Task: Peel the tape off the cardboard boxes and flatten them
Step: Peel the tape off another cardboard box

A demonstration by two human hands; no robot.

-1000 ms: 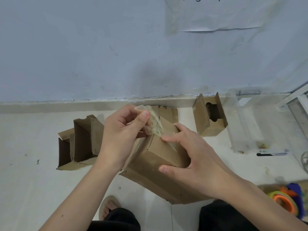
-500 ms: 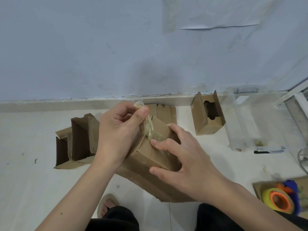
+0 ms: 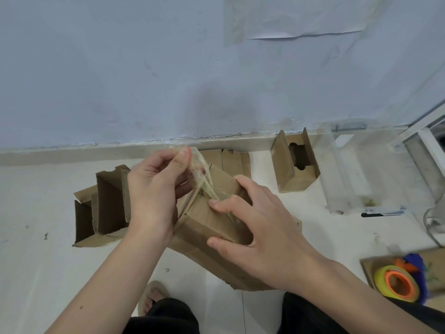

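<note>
Tape coming off a cardboard box at frame centre

The left hand (image 3: 154, 196) is pinching the crumpled clear tape (image 3: 201, 177) between thumb and fingers, while the right hand (image 3: 260, 227) is gripping the cardboard box (image 3: 204, 222), its fingers curling over the top.

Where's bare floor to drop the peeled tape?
Free: floor left of the opened boxes, and the strip between the held box and the tape roll. Crowded: along the wall behind both hands, around the upright box and clear plastic.
</note>
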